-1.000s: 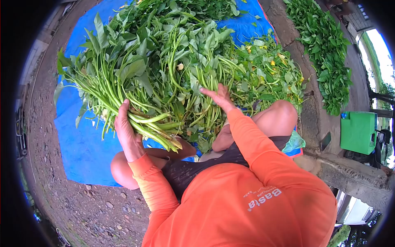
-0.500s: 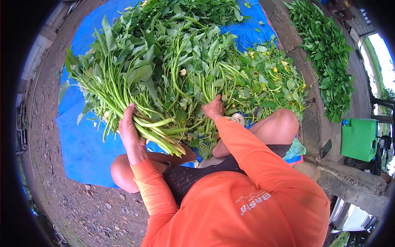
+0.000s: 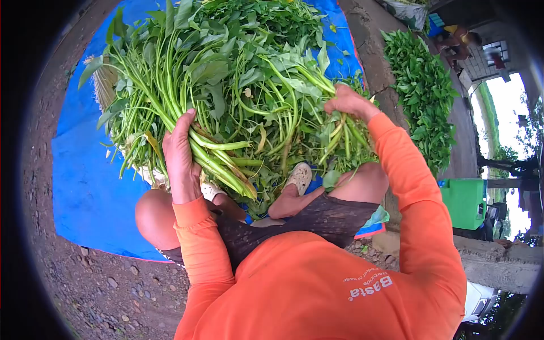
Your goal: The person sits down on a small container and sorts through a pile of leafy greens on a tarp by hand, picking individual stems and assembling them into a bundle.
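My left hand (image 3: 180, 152) is wrapped round a thick bunch of water spinach (image 3: 148, 93), its cut stem ends pointing toward my lap and its leaves spreading up and left. Over to the right, my right hand (image 3: 350, 104) is closed on a smaller handful of water spinach stems (image 3: 315, 77), with some stems and leaves hanging below the fist. Between the two hands lies a loose heap of leafy greens (image 3: 266, 107) on the blue tarp (image 3: 90, 195). Its lower part lies around my feet in pale shoes (image 3: 299, 177).
A tied bundle of thin straw-like sticks (image 3: 103, 85) is at the tarp's left. Past the concrete edge on the right lie a long row of leafy greens (image 3: 422, 99) and a green jerrycan (image 3: 466, 203). Another person (image 3: 458, 42) is at the far upper right. Gravel (image 3: 119, 289) borders the tarp.
My right hand has moved up and to the right, out of the heap, with stems in its grip. My left hand stays on its bunch. The view has shifted somewhat.
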A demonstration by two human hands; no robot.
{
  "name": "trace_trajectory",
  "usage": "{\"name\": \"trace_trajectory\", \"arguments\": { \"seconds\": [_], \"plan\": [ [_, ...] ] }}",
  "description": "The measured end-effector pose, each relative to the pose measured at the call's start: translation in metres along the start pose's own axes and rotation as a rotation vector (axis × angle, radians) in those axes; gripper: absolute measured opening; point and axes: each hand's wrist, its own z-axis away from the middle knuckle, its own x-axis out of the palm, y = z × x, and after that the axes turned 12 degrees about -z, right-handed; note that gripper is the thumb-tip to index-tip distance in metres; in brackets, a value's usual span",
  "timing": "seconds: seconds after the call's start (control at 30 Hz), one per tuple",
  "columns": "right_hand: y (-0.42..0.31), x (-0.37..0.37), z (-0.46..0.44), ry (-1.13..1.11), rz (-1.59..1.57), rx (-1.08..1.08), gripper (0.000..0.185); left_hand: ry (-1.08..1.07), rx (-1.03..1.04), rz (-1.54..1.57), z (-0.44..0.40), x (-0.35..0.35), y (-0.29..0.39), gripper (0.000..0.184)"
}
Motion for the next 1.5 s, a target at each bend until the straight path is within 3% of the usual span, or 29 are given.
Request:
{"name": "trace_trajectory", "arguments": {
  "seconds": [0.2, 0.23, 0.4, 0.57, 0.63, 0.77, 0.9, 0.93, 1.03, 1.07, 1.17, 1.2, 1.23, 1.3, 1.4, 1.5],
  "plan": [
    [-0.086, -0.091, 0.033, 0.142, 0.310, -0.212, 0.068, 0.016, 0.002, 0.051, 0.007, -0.017, 0.010, 0.025],
    [-0.101, -0.094, 0.046, 0.212, 0.303, -0.289, 0.057, 0.023, 0.016, 0.060, 0.005, -0.022, 0.009, 0.025],
    [-0.152, -0.109, 0.067, 0.337, 0.465, -0.451, 0.054, 0.070, 0.066, 0.090, 0.007, -0.035, 0.014, 0.023],
    [-0.156, -0.006, 0.049, 0.239, 0.460, -0.418, 0.100, 0.076, 0.084, 0.077, 0.012, -0.047, 0.019, 0.019],
    [-0.119, 0.047, 0.020, -0.141, 0.138, -0.516, 0.115, 0.118, 0.068, 0.064, 0.012, -0.053, 0.018, 0.019],
    [-0.058, 0.131, -0.015, -0.289, -0.219, -0.330, 0.107, 0.168, 0.063, -0.032, 0.019, -0.062, 0.020, 0.020],
    [0.025, 0.244, -0.048, 0.032, -0.091, -0.362, 0.089, 0.137, 0.048, -0.114, 0.016, -0.079, 0.015, 0.025],
    [0.030, 0.257, -0.047, 0.146, -0.089, -0.412, 0.076, 0.146, 0.043, -0.120, 0.014, -0.079, 0.016, 0.025],
    [0.041, 0.271, -0.050, 0.380, -0.300, -0.414, 0.060, 0.211, 0.046, -0.108, 0.022, -0.066, 0.021, 0.022],
    [0.040, 0.280, -0.048, 0.589, -0.391, -0.441, 0.043, 0.219, 0.052, -0.114, 0.024, -0.064, 0.022, 0.022],
    [0.021, 0.259, 0.003, 0.795, -0.112, -0.466, 0.031, 0.227, 0.078, -0.155, 0.029, -0.068, 0.021, 0.023],
    [0.018, 0.259, 0.008, 0.741, -0.093, -0.562, 0.023, 0.226, 0.087, -0.177, 0.031, -0.066, 0.023, 0.023],
    [0.016, 0.264, 0.005, 0.550, -0.195, -0.605, 0.026, 0.220, 0.086, -0.185, 0.035, -0.061, 0.024, 0.022],
    [0.011, 0.273, 0.004, 0.239, -0.333, -0.459, 0.026, 0.204, 0.112, -0.209, 0.043, -0.053, 0.026, 0.021],
    [0.014, 0.271, 0.002, 0.169, -0.100, -0.474, 0.034, 0.211, 0.154, -0.227, 0.064, -0.031, 0.033, 0.020],
    [0.009, 0.262, 0.006, 0.091, -0.206, -0.426, 0.039, 0.226, 0.186, -0.280, 0.082, -0.033, 0.039, 0.028]
  ]
}}
